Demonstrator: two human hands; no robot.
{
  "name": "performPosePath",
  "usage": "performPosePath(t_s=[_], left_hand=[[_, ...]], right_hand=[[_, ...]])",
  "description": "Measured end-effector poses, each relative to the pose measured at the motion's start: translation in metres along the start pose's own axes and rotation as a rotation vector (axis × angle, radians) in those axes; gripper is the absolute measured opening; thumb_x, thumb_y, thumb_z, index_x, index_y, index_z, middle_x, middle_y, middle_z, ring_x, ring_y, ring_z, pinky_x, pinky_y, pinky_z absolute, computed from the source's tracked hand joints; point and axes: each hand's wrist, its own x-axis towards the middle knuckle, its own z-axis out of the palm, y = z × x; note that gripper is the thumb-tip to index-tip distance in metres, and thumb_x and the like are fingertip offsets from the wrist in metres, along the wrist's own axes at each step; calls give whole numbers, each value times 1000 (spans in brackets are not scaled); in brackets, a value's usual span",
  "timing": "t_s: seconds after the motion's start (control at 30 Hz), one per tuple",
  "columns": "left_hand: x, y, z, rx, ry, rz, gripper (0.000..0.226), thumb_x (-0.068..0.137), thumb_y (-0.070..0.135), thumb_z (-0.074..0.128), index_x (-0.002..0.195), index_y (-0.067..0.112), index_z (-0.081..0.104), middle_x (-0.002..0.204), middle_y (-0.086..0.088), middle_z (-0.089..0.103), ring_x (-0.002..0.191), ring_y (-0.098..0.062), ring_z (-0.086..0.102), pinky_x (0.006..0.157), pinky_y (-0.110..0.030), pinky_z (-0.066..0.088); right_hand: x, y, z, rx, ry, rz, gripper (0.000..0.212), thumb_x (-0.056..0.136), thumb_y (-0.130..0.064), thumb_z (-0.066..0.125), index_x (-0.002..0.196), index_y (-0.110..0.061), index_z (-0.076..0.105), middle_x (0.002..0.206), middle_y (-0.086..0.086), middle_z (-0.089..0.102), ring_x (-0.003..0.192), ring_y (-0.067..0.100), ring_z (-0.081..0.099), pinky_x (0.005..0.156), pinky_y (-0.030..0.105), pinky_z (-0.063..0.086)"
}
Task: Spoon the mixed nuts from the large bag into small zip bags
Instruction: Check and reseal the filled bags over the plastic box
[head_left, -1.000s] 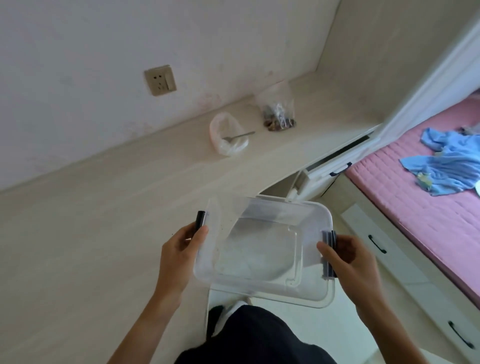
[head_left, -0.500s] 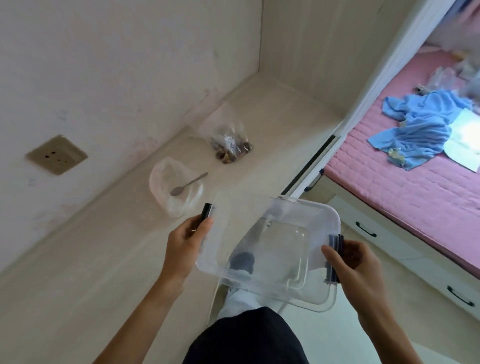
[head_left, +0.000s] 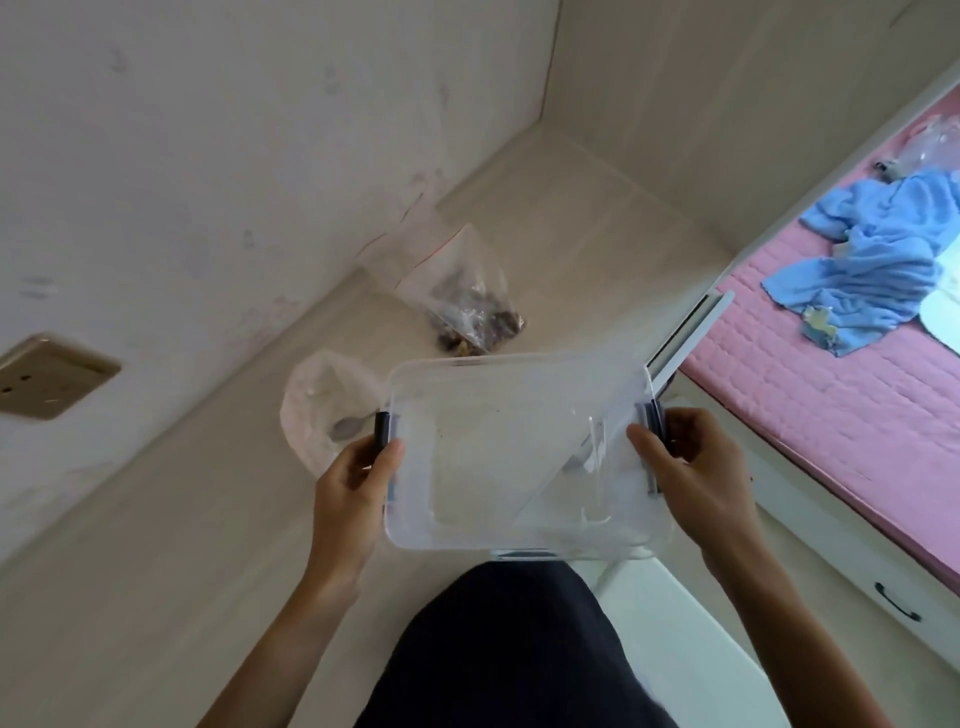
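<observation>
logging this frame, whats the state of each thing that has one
clear plastic box: no lid, looks empty, held above the desk
left hand: grips the box's left latch
right hand: grips the box's right latch
nut bag: on the desk, partly full
spoon: lying in the white bag

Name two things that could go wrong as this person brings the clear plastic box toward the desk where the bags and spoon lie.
1. The clear plastic box, gripped by its dark end clips in the left hand and right hand, hides part of the white bag holding the metal spoon; lowering it could knock them.
2. The clear zip bag of mixed nuts lies just beyond and might spill if bumped.
</observation>
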Motion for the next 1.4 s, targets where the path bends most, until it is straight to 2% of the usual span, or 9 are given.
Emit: performPosePath(t_s=[0.23, 0.6, 0.67, 0.87, 1.0, 1.07, 1.13, 1.2, 1.4], left_hand=[[-14, -14, -2, -57, 177, -50, 6, 96, 34, 72, 99, 32, 76, 91, 11, 77, 76, -4, 73, 59, -24, 59], [-76, -40, 34, -94, 614, -210, 14, 94, 38, 73, 100, 25, 73, 85, 4, 75, 77, -16, 72, 59, -25, 57], [-87, -47, 36, -60, 657, -216, 10, 96, 37, 72, 98, 27, 73, 83, 6, 74, 81, -21, 72, 68, -35, 61], [-102, -67, 43, -86, 738, -288, 9, 98, 33, 70, 96, 24, 72, 83, -8, 73, 89, -39, 71, 82, -53, 61], [-100, -68, 46, -54, 759, -276, 16, 99, 37, 67, 97, 22, 71, 87, -12, 72, 88, -37, 71, 79, -46, 62], [-102, -63, 44, 55, 775, -273, 30, 97, 48, 67, 110, 20, 69, 96, -1, 74, 91, -25, 71, 71, -27, 56], [-101, -53, 42, 176, 825, -210, 49, 95, 47, 70, 134, 18, 60, 122, 9, 65, 110, -13, 62, 81, -18, 49], [-90, -35, 41, 312, 831, -36, 52, 96, 36, 72, 141, 15, 55, 134, 8, 56, 120, -12, 55, 98, -30, 46], [-2, 29, 61, 471, 562, 403, 37, 95, 14, 73, 131, 14, 62, 133, 4, 63, 119, -9, 59, 100, -31, 50]], right_hand=[[54, -22, 20, -92, -213, -70, 21, 90, -33, 76, 106, -25, 65, 95, -4, 71, 87, 20, 69, 79, 45, 63], [128, -36, 62, -254, -699, -291, 25, 89, -25, 77, 108, -18, 62, 91, -10, 69, 77, 9, 68, 64, 26, 59], [131, -33, 70, -303, -775, -298, 26, 89, -24, 77, 108, -17, 61, 90, -8, 69, 71, 10, 68, 62, 33, 62], [129, -18, 92, -397, -895, -349, 28, 89, -22, 79, 105, -14, 58, 87, -1, 68, 56, 5, 65, 45, 15, 50], [131, -18, 99, -439, -920, -373, 33, 87, -28, 81, 103, -15, 56, 90, 1, 68, 66, 10, 66, 49, 16, 53], [134, -22, 100, -484, -957, -383, 41, 85, -41, 82, 106, -18, 56, 94, -4, 68, 73, 12, 69, 54, 21, 55], [144, -32, 99, -533, -943, -411, 52, 83, -60, 76, 110, -22, 54, 98, -9, 67, 79, 8, 68, 62, 23, 51], [160, -50, 99, -525, -868, -461, 54, 84, -67, 69, 110, -22, 54, 98, -10, 66, 82, 4, 64, 65, 22, 46], [212, -111, 111, -399, -694, -616, 32, 93, -45, 70, 109, -19, 59, 85, -19, 59, 75, -10, 55, 56, 4, 35]])
